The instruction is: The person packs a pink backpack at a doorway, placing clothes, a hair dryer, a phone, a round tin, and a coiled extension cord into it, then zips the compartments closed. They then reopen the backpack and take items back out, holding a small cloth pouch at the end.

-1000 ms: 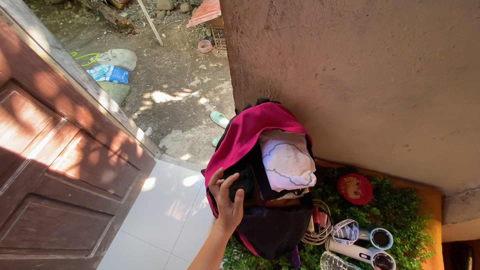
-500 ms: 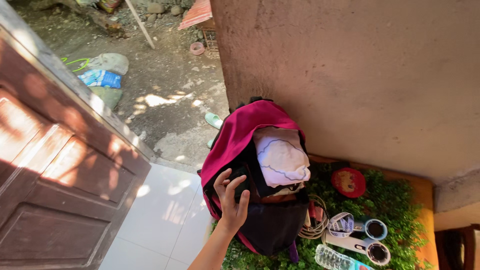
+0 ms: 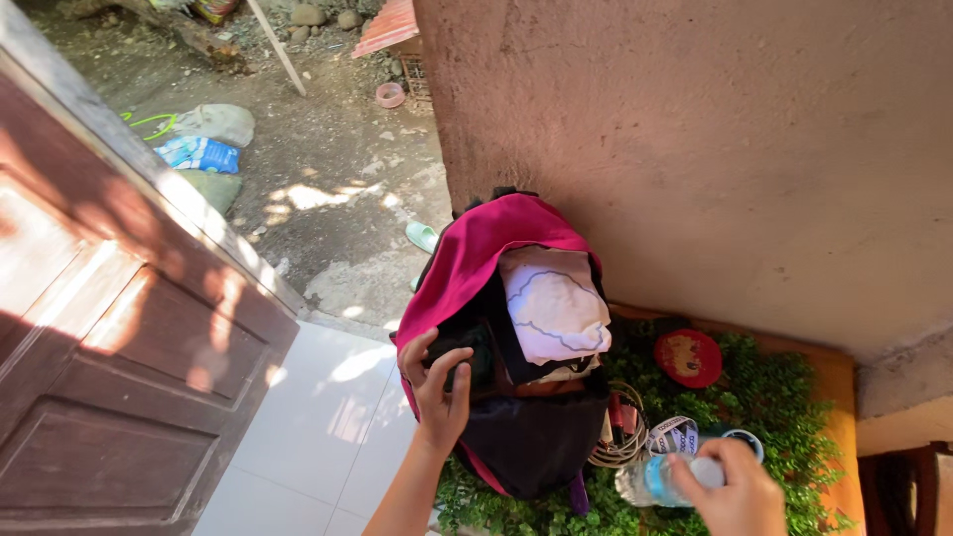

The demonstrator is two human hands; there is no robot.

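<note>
A magenta and black backpack [image 3: 496, 248] stands open against the wall on a green mat. A white cloth with a thin blue outline [image 3: 552, 303] sticks out of its top. My left hand [image 3: 437, 382] grips the black edge of the bag's opening on its left side. My right hand [image 3: 730, 486] has come in at the lower right and holds a clear plastic water bottle [image 3: 645, 481] by its cap end, just right of the bag.
A red round lid [image 3: 688, 357], a coiled cable [image 3: 625, 437] and a roll of printed tape [image 3: 673, 435] lie on the leafy green mat [image 3: 784, 397]. A wooden door [image 3: 109, 337] stands open at left. White floor tiles [image 3: 318, 437] sit below; a dirt yard lies beyond.
My right hand has entered at lower right and taken the water bottle, lifting it over the items on the mat. My left hand shifted slightly left on the bag's opening.
</note>
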